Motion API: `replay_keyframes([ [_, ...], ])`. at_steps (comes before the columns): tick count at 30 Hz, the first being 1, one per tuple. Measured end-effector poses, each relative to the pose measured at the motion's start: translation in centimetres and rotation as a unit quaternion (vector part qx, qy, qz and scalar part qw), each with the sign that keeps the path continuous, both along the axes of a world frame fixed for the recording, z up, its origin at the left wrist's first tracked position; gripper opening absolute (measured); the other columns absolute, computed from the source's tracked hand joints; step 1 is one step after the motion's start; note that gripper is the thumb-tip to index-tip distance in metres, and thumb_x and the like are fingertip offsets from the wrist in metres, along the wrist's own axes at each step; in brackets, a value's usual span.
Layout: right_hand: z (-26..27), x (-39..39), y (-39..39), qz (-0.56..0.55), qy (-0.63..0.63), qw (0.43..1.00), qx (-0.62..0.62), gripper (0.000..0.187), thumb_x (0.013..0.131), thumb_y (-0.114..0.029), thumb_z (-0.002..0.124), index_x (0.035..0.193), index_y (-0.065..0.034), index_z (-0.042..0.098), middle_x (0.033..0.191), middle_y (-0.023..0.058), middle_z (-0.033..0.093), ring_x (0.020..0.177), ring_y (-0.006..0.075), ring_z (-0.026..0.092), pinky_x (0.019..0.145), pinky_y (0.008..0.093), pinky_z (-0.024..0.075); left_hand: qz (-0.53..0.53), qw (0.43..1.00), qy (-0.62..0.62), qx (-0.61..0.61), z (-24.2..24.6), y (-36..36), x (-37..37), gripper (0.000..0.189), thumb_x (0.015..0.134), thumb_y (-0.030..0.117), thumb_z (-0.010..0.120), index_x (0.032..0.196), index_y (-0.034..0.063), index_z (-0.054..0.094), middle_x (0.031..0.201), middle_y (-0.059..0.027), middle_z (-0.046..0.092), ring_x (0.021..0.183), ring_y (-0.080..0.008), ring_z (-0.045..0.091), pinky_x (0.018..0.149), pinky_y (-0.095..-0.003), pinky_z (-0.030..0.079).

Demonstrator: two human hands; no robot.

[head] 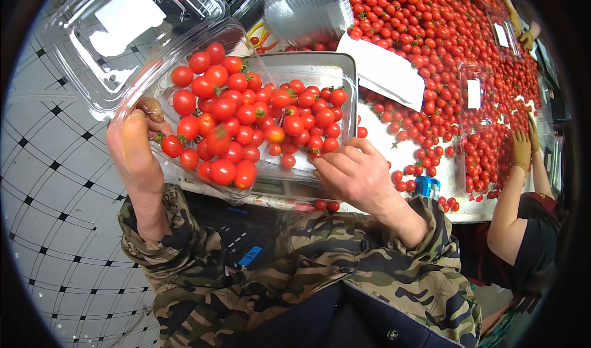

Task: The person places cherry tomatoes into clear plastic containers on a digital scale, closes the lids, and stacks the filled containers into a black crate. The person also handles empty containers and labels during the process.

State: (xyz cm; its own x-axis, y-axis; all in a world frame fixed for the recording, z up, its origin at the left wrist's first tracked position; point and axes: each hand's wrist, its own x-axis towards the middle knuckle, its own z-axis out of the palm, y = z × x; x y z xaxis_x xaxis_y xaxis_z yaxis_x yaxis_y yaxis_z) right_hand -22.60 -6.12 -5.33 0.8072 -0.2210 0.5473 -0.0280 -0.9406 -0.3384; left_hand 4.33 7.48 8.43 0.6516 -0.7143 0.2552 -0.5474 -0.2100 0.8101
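My left hand (138, 149) grips the outer left side of a clear plastic clamshell container (161, 77), which is tilted, with its lid hinged open. Cherry tomatoes (226, 126) fill the container and spread towards its right end; a few look blurred, as if moving. Beneath and to the right, a metal-rimmed tray (353, 75) holds another clear plastic container with more cherry tomatoes (307, 112) in it. My right hand (353, 172) rests at the lower right corner of that container, fingers bent over its edge; their hold is partly hidden.
Loose cherry tomatoes (415, 24) cover the white table (378, 149). Stacked clear containers (307, 11), a white card-like sheet (383, 71) and a blue object (427, 186) lie about. On the right are filled clamshells (478, 163) and co-workers' gloved hands (521, 149). Tiled floor lies left.
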Motion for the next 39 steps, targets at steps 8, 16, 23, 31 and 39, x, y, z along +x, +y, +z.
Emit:
replay_keyframes([
  [8,0.1,-0.1,-0.1,0.005,0.001,1.000,0.001,0.026,0.074,-0.010,0.078,0.098,-0.0068,0.069,0.090,0.0021,0.068,0.081,0.0158,0.064,0.077,0.0351,0.0533,0.025,0.999,0.029,-0.009,-0.2,0.5,0.4,0.037,0.090,0.024,0.041,0.097,-0.0061,0.061,0.082,-0.0054,0.057,0.064,-0.0125,0.056,0.060,-0.0269,0.039],
  [16,-0.1,0.1,0.0,-0.005,-0.008,1.000,0.002,0.023,0.074,-0.010,0.078,0.095,-0.0070,0.070,0.088,0.0015,0.067,0.080,0.0153,0.064,0.077,0.0348,0.0533,0.028,0.999,-0.018,-0.030,1.5,0.4,-2.2,0.045,0.090,0.021,0.039,0.116,-0.0079,0.062,0.084,-0.0067,0.058,0.063,-0.0126,0.055,0.059,-0.0253,0.041],
  [23,0.0,0.0,0.1,-0.006,0.005,1.000,0.003,0.023,0.074,-0.010,0.078,0.095,-0.0071,0.069,0.088,0.0015,0.067,0.081,0.0156,0.063,0.078,0.0349,0.0530,0.019,1.000,-0.011,-0.021,0.9,0.5,0.2,0.047,0.090,0.021,0.039,0.121,-0.0069,0.061,0.084,-0.0074,0.058,0.062,-0.0125,0.056,0.058,-0.0243,0.040],
  [31,0.0,0.1,0.1,-0.001,0.009,1.000,0.006,0.023,0.074,-0.011,0.079,0.095,-0.0073,0.069,0.089,0.0015,0.067,0.081,0.0156,0.063,0.079,0.0348,0.0528,0.038,0.999,-0.029,-0.027,1.3,0.6,-0.7,0.049,0.090,0.021,0.039,0.123,-0.0060,0.061,0.085,-0.0076,0.058,0.062,-0.0125,0.056,0.058,-0.0245,0.040],
  [39,0.0,0.4,0.2,-0.012,-0.023,1.000,0.003,0.018,0.073,-0.012,0.074,0.089,-0.0063,0.067,0.075,0.0011,0.057,0.073,0.0168,0.059,0.076,0.0340,0.0531,0.020,0.999,-0.028,-0.032,1.2,0.8,-0.4,0.049,0.088,0.016,0.038,0.127,-0.0024,0.062,0.085,-0.0066,0.057,0.064,-0.0120,0.056,0.060,-0.0243,0.041],
])
